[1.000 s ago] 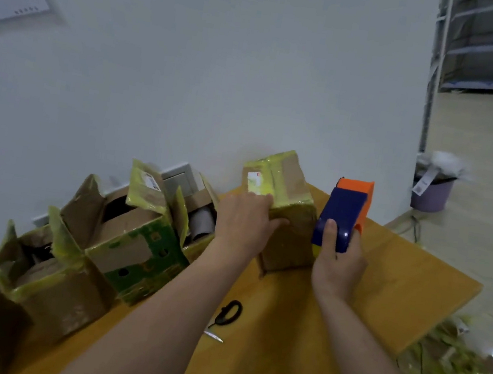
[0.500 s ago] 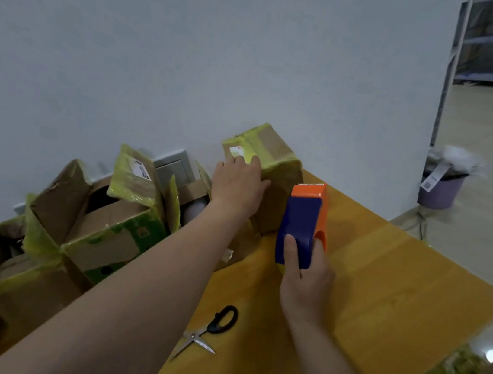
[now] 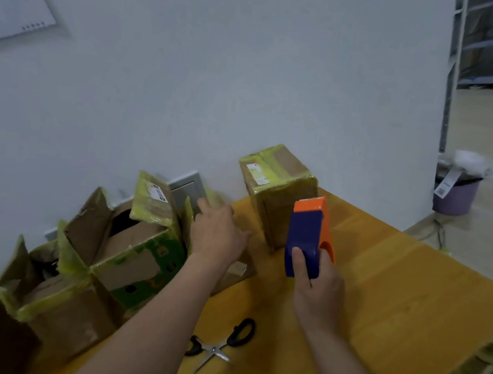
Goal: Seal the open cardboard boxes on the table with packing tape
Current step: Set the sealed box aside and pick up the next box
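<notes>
Left hand (image 3: 216, 233) off taped box (image 3: 277, 184), now flat over open box (image 3: 238, 269)

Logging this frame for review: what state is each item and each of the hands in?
Taped box: closed, upright, nobody holding it.
Green-printed box: flaps open.
Tape dispenser: gripped by right hand.
Left hand: fingers extended, holding nothing.
Scissors: lying on table, blades parted.

Yellow-orange table (image 3: 397, 297) against the wall — taped box (image 3: 276, 188), open boxes (image 3: 122, 251) at left, black-handled scissors (image 3: 223, 343).
</notes>
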`<state>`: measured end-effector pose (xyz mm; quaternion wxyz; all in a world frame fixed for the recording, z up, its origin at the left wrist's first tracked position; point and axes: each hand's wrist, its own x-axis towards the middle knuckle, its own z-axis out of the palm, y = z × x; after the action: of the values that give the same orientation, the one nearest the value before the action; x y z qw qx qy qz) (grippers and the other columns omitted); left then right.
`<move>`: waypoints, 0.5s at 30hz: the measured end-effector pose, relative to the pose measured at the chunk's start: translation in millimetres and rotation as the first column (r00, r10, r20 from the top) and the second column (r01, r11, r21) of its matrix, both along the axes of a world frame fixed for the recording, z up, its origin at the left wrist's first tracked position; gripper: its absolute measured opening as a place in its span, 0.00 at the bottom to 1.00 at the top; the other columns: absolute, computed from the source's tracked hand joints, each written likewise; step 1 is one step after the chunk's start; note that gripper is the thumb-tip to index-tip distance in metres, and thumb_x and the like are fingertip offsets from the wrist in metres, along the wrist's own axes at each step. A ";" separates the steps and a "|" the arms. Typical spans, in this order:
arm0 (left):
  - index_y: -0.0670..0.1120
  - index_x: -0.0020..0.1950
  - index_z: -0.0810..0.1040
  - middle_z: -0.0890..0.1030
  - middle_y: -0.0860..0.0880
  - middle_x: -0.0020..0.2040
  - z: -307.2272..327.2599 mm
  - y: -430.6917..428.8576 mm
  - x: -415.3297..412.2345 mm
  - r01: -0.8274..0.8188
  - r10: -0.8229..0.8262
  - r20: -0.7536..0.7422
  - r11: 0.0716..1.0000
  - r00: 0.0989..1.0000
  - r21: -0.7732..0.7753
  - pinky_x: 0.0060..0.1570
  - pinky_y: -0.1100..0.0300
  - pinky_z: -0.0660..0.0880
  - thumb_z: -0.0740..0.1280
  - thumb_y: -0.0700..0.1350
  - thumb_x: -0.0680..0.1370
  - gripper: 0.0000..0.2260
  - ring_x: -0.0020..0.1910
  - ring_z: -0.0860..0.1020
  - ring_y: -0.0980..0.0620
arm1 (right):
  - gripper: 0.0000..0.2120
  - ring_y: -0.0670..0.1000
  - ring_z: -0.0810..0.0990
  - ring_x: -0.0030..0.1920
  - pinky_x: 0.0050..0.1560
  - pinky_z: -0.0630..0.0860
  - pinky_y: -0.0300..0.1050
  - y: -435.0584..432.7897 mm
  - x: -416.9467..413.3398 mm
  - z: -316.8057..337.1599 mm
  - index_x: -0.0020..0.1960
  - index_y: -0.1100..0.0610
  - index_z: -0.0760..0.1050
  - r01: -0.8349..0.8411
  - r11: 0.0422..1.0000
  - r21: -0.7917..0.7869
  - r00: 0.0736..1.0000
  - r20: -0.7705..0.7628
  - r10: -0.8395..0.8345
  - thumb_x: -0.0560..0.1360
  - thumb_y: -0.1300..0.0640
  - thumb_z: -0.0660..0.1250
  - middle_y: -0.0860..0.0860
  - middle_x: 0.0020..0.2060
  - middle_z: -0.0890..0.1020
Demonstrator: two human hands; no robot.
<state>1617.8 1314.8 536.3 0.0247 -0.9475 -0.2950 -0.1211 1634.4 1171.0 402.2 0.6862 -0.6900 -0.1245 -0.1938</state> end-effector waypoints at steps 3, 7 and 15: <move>0.49 0.64 0.76 0.66 0.37 0.75 5.5 -5.0 0.0 -0.021 0.034 0.067 0.983 0.997 -0.185 0.57 0.48 0.80 0.77 0.52 0.76 0.21 0.59 0.80 0.38 | 0.18 0.45 0.78 0.37 0.32 0.72 0.33 -1.4 -0.4 0.1 0.47 0.51 0.73 0.011 1.000 -0.003 1.000 0.020 -0.011 0.78 0.36 0.60 0.45 0.37 0.79; 0.47 0.53 0.82 0.84 0.45 0.54 8.4 -13.0 -2.5 0.021 0.052 0.217 0.947 0.975 -0.321 0.41 0.58 0.77 0.72 0.36 0.76 0.09 0.47 0.80 0.48 | 0.18 0.45 0.77 0.34 0.32 0.71 0.32 -2.7 -1.8 1.2 0.46 0.50 0.72 0.002 1.000 -0.023 0.998 0.063 -0.001 0.79 0.35 0.59 0.45 0.36 0.78; 0.49 0.65 0.82 0.83 0.52 0.61 37.1 -18.6 -56.5 0.152 -0.028 0.434 0.955 0.901 -0.254 0.55 0.55 0.82 0.75 0.38 0.72 0.22 0.57 0.80 0.53 | 0.18 0.44 0.77 0.34 0.32 0.70 0.35 -3.4 -2.4 1.6 0.45 0.49 0.72 0.000 0.998 -0.057 0.998 0.062 0.003 0.79 0.34 0.58 0.45 0.37 0.79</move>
<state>1561.3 1296.2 573.4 -0.1811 -0.9046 -0.2628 -0.2824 1632.0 1167.6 403.8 0.6620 -0.7030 -0.1518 -0.2109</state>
